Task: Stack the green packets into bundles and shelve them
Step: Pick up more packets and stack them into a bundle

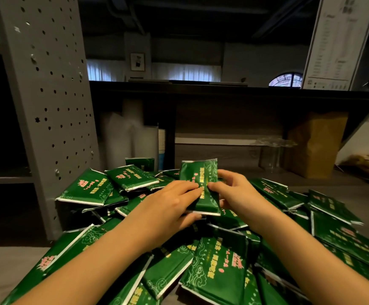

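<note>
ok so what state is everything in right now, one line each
held packet, raised and tilted
left hand, fingers over the held packet, thumb under it
right hand, gripping its right edge
packet pile, loose, overlapping, unbundled
grey shelf, standing at left, bays dark
paper bag, upright

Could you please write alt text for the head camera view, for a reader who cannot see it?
The left hand and right hand grip one green packet above a loose pile of green packets. A grey perforated shelving unit stands at left, and a brown paper bag sits at the back right.
</note>
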`<state>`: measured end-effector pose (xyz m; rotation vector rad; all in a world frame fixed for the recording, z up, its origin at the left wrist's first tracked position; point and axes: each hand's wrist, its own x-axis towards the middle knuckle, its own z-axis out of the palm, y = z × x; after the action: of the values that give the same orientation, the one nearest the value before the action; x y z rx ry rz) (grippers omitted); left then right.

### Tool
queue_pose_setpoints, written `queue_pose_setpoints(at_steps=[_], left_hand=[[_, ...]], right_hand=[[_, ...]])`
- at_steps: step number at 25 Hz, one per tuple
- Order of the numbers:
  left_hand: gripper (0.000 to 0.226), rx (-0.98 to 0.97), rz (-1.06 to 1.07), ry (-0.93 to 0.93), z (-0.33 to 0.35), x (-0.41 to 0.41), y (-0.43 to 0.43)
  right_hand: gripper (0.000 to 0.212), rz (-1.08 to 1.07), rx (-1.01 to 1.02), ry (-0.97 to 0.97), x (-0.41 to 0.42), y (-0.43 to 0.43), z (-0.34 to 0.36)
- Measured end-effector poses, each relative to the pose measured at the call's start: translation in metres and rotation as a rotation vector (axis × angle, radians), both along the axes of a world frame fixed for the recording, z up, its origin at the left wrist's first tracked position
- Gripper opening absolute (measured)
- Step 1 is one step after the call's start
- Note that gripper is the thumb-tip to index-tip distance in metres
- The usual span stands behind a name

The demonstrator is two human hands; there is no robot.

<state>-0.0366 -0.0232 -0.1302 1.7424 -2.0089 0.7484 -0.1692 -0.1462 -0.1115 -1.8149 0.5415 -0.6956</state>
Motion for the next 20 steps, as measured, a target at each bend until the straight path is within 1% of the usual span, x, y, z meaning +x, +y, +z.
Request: queue_pose_setpoints(at_steps=[2, 3, 4, 6, 7, 8, 9, 10, 12, 14, 16, 17, 19, 20], left_hand=[[0.068, -0.01, -0.001, 0.094, 0.002, -0.005, 0.005], [0.07, -0.021, -0.009, 0.196, 0.004, -0.009, 0.008], [0.069, -0.072, -0.014, 0.308, 0.007, -0.012, 0.01], [0.076, -0.189, -0.032, 0.578, 0.009, -0.015, 0.009], [0.084, -0.191, -0.06, 0.756, 0.009, -0.015, 0.008], [0.09, -0.149, -0.128, 0.942, 0.008, -0.014, 0.007], [0.092, -0.104, -0.206, 1.083, 0.005, -0.014, 0.005], [0.087, -0.083, -0.269, 1.17, 0.003, -0.014, 0.005], [0.068, -0.109, -0.325, 1.258, -0.001, -0.017, 0.005], [0.053, -0.164, -0.332, 1.274, -0.003, -0.018, 0.004], [0.049, -0.202, -0.309, 1.272, -0.003, -0.015, 0.003], [0.048, -0.218, -0.282, 1.284, -0.003, -0.014, 0.004], [0.047, -0.255, -0.212, 1.314, -0.001, -0.008, 0.003], [0.046, -0.274, -0.178, 1.333, 0.0, -0.006, 0.003]], right_hand=[[0.02, -0.064, -0.028, -0.084, -0.004, -0.001, 0.003], [0.02, -0.065, -0.043, -0.134, -0.008, -0.001, 0.005], [0.021, -0.038, -0.069, -0.17, -0.011, 0.0, 0.008], [0.021, 0.079, -0.146, -0.183, -0.019, 0.003, 0.013], [0.02, 0.132, -0.187, -0.17, -0.02, 0.004, 0.014], [0.019, 0.166, -0.219, -0.153, -0.02, 0.006, 0.015], [0.02, 0.189, -0.235, -0.142, -0.019, 0.008, 0.015], [0.02, 0.21, -0.235, -0.146, -0.019, 0.011, 0.015], [0.02, 0.231, -0.23, -0.149, -0.017, 0.016, 0.012], [0.017, 0.21, -0.337, -0.101, -0.018, 0.015, 0.009], [0.018, 0.166, -0.458, 0.003, -0.02, 0.01, 0.008], [0.018, 0.158, -0.463, 0.048, -0.022, 0.007, 0.008], [0.021, 0.208, -0.464, 0.169, -0.027, 0.0, 0.012], [0.023, 0.269, -0.495, 0.277, -0.029, -0.001, 0.015]])
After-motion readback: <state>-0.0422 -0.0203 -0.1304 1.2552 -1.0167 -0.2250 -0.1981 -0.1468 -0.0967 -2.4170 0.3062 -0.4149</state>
